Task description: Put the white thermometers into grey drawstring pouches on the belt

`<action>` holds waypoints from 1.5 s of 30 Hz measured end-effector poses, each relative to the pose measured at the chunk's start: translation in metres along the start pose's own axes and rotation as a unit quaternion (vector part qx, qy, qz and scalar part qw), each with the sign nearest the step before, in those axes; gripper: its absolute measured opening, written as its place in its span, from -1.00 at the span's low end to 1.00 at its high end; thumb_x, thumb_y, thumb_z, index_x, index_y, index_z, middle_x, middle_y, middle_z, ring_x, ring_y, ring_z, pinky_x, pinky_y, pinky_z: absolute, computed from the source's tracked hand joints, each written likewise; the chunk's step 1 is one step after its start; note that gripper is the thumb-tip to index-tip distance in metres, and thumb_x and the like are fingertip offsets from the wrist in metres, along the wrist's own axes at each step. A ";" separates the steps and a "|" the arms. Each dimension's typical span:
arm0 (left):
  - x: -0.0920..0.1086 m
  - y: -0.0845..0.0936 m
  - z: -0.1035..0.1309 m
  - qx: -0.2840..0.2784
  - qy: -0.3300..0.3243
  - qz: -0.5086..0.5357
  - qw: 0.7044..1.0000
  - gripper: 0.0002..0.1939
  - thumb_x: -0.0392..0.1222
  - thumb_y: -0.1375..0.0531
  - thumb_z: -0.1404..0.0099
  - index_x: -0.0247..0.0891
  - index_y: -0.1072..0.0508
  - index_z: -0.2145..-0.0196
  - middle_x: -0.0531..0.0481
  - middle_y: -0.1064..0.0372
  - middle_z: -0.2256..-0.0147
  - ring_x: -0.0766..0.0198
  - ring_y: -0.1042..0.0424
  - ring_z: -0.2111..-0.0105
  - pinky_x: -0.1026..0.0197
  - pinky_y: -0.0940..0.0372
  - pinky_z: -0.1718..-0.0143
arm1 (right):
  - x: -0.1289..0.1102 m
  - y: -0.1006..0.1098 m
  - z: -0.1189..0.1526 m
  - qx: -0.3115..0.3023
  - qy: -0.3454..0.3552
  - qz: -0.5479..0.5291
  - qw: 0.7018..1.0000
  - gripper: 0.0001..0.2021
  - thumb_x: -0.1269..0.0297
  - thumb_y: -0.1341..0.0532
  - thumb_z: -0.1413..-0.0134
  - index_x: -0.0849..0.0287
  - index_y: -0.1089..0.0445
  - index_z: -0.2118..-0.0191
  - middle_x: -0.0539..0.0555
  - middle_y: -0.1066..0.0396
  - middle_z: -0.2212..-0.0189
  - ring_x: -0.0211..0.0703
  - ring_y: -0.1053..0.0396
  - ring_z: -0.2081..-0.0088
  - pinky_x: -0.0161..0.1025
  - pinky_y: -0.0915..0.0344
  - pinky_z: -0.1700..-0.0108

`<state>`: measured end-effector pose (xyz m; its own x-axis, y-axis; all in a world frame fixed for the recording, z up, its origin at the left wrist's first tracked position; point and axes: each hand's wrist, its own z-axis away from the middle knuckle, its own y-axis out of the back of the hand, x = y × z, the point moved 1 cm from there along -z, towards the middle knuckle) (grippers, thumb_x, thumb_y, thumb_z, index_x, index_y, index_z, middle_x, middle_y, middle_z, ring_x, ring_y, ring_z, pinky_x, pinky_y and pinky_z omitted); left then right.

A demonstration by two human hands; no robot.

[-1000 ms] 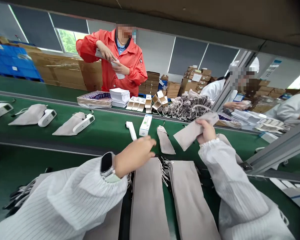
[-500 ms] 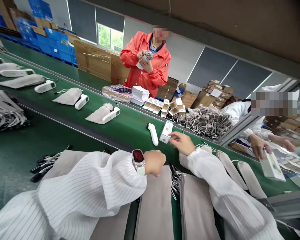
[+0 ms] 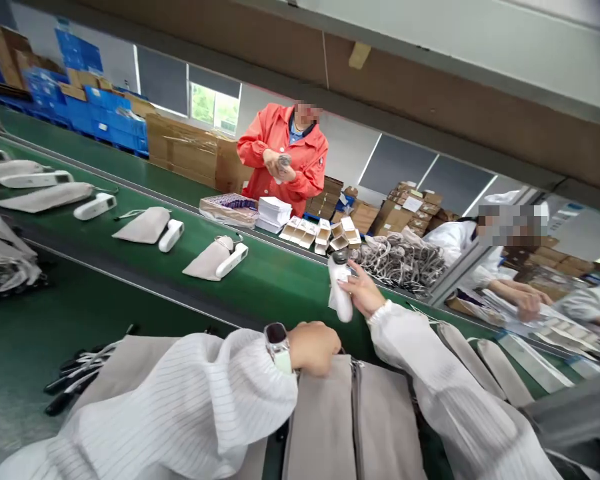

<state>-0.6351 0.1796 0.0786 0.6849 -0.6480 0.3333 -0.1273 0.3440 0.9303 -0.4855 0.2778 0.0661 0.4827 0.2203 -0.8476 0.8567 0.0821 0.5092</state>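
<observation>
My right hand (image 3: 364,291) grips a white handheld infrared thermometer (image 3: 344,303) with a dark head, raised over the green belt (image 3: 280,280). Something thin and white shows along the thermometer's left side; I cannot tell what it is. With fingers curled, my left hand (image 3: 316,348) rests at the top end of the flat grey drawstring pouches (image 3: 325,413) in front of me. What it holds, if anything, is hidden. Across the belt to the left lie grey pouches (image 3: 210,259), each beside a white thermometer (image 3: 232,260).
A co-worker in a red jacket (image 3: 285,157) stands across the belt, behind open small boxes (image 3: 323,235) and a paper stack (image 3: 273,210). A heap of corded pouches (image 3: 400,260) lies by the metal post (image 3: 473,247). More pouches (image 3: 5,257) are piled left.
My right hand has taken hold of the thermometer and lifted it off the belt. The white box beside it is no longer visible. The pouches on the belt have shifted slightly right and down in view.
</observation>
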 end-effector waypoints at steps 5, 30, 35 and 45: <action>0.015 0.011 0.018 -0.016 -0.025 0.014 0.999 -0.93 -0.26 -0.14 -0.03 -0.24 -0.29 0.56 0.04 -0.24 0.58 0.18 -0.30 0.42 0.29 -0.03 0.58 | -0.026 0.030 0.066 0.094 0.117 -0.315 0.937 -0.42 0.40 -0.31 0.31 -0.09 -0.10 0.10 -0.08 -0.22 0.26 -0.19 -0.39 0.31 -0.09 -0.34 0.22; 0.015 0.031 0.017 -0.025 -0.144 0.128 0.981 -0.78 -0.16 0.06 -0.25 -0.27 -0.31 0.41 0.08 -0.20 0.41 0.38 -0.18 0.44 0.36 -0.07 0.41 | -0.023 0.044 0.096 0.139 0.082 -0.421 0.893 -0.44 0.33 -0.26 0.21 -0.19 -0.02 0.07 -0.10 -0.24 0.25 -0.19 -0.39 0.29 -0.08 -0.35 0.26; 0.017 0.029 0.012 0.102 -0.126 0.176 0.971 -0.76 -0.12 0.11 -0.29 -0.25 -0.26 0.39 0.09 -0.15 0.41 0.38 -0.17 0.43 0.34 -0.09 0.40 | -0.023 0.039 0.096 0.070 0.021 -0.438 0.896 -0.59 0.16 -0.20 0.12 -0.07 -0.05 0.12 -0.07 -0.29 0.35 -0.19 -0.38 0.33 -0.14 -0.34 0.30; 0.023 0.023 0.011 0.312 -0.066 0.174 0.932 -0.81 -0.16 0.05 -0.26 -0.25 -0.29 0.40 0.01 -0.09 0.30 0.38 -0.19 0.39 0.36 -0.16 0.42 | -0.031 -0.006 0.125 -0.072 0.075 -0.091 0.990 -0.53 -0.05 0.22 -0.11 0.18 -0.18 0.52 -0.07 -0.04 0.64 -0.38 -0.06 0.61 -0.39 -0.04 0.61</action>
<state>-0.6302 0.1649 0.1091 0.4353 -0.6635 0.6085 -0.7450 0.1141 0.6573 -0.4829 0.1492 0.0705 0.2798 0.3307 -0.9013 0.8870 0.2701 0.3745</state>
